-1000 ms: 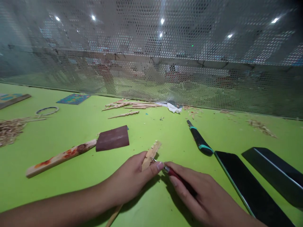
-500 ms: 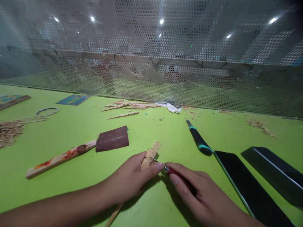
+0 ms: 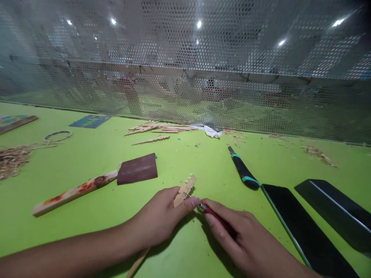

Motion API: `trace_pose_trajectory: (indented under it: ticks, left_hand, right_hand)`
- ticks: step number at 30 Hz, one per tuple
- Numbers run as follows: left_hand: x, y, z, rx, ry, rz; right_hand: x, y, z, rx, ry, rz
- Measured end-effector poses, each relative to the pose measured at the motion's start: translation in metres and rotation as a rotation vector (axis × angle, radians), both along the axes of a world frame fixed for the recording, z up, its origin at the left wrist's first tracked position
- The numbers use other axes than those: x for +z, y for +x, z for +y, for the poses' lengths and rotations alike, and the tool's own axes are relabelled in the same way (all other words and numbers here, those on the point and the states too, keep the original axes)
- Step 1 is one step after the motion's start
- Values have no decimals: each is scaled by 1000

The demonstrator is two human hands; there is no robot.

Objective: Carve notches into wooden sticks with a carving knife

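My left hand (image 3: 164, 218) is closed around a pale carved wooden stick (image 3: 185, 188), whose notched, toothed upper end sticks out past the thumb. The stick's thin lower part (image 3: 139, 262) comes out beneath the palm. In my right hand (image 3: 240, 235) is a carving tool (image 3: 218, 219) with a dark red handle, a metal collar and a thin tip. That tip touches or nearly touches the wood beside my left thumb. My palm hides part of the stick's middle.
Left lie brown sandpaper (image 3: 137, 169), a painted wood piece (image 3: 72, 194), a ring (image 3: 58, 136) and shavings (image 3: 13, 160). Carved sticks (image 3: 162, 128) and tissue (image 3: 212, 132) lie before a perforated metal screen (image 3: 185, 92). Right are a black-teal cutter (image 3: 245, 172), a phone (image 3: 307, 227) and a dark case (image 3: 336, 212).
Both hands stay nearly in place; the right hand and carving tool have shifted very slightly left. The wooden stick's toothed end sits marginally lower.
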State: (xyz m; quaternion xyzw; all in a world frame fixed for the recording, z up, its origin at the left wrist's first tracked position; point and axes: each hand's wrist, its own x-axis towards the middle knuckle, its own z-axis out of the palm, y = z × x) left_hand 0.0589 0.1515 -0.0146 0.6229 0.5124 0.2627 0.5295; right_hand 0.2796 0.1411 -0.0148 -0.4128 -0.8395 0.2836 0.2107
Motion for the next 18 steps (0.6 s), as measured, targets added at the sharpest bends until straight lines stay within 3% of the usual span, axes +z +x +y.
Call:
trace_pose_trajectory:
  ticks: [18]
  left_hand:
    - [-12, 2, 6, 47, -13, 84]
  right_hand:
    - [-4, 0, 2, -9, -91, -58]
